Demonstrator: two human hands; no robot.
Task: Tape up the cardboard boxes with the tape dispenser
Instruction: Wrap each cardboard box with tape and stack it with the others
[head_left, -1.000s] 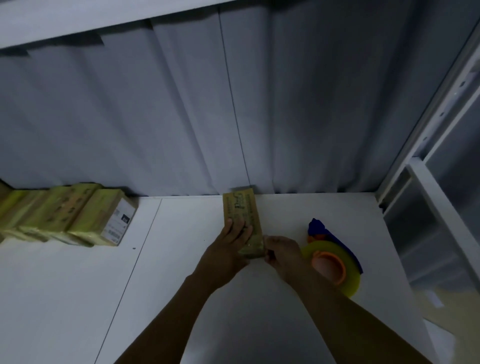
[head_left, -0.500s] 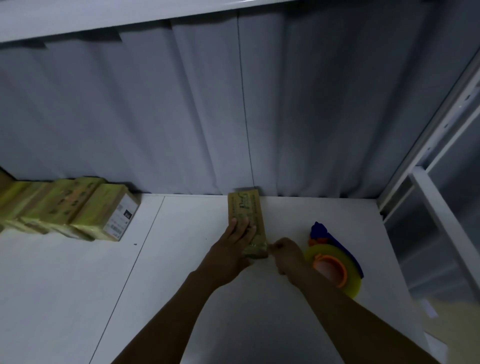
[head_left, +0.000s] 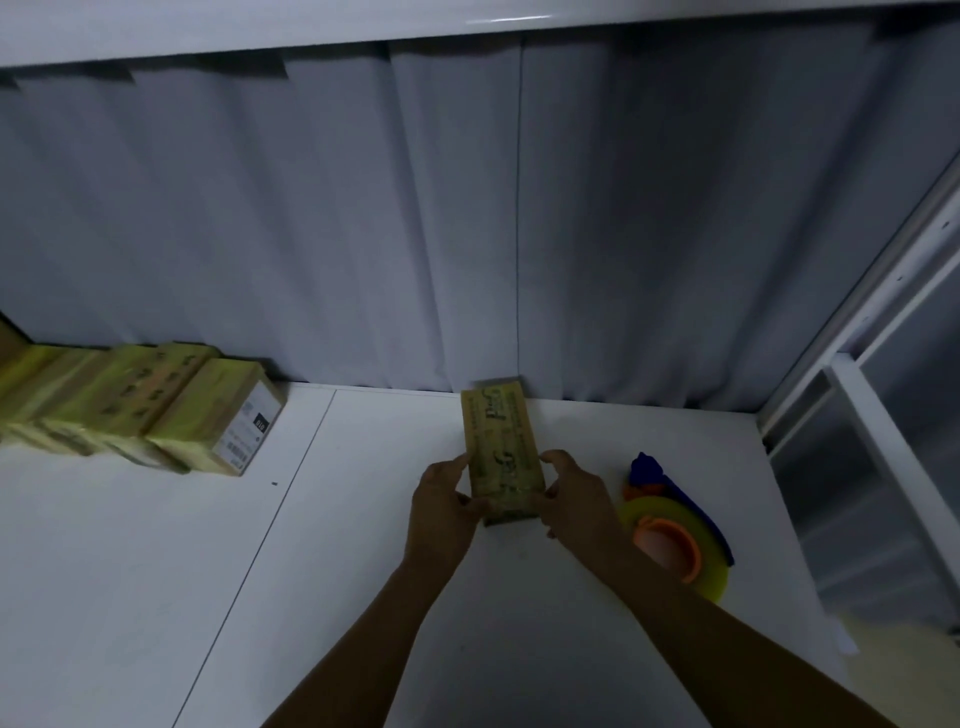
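Held only at its near end, the cardboard box (head_left: 501, 447) could twist or tip if lifted, and the right forearm might sweep the tape dispenser (head_left: 675, 535) aside. A row of taped boxes (head_left: 156, 415) sits well left of the box on the table (head_left: 156, 571). The left hand (head_left: 441, 499) grips the box's near left edge with curled fingers. The right hand (head_left: 576, 499) grips its near right edge. The dispenser lies untouched just right of the box.

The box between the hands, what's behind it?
The grey curtain hangs behind the box, at the back edge of the white table. The box's far end hides the curtain's hem there, so contact cannot be judged.
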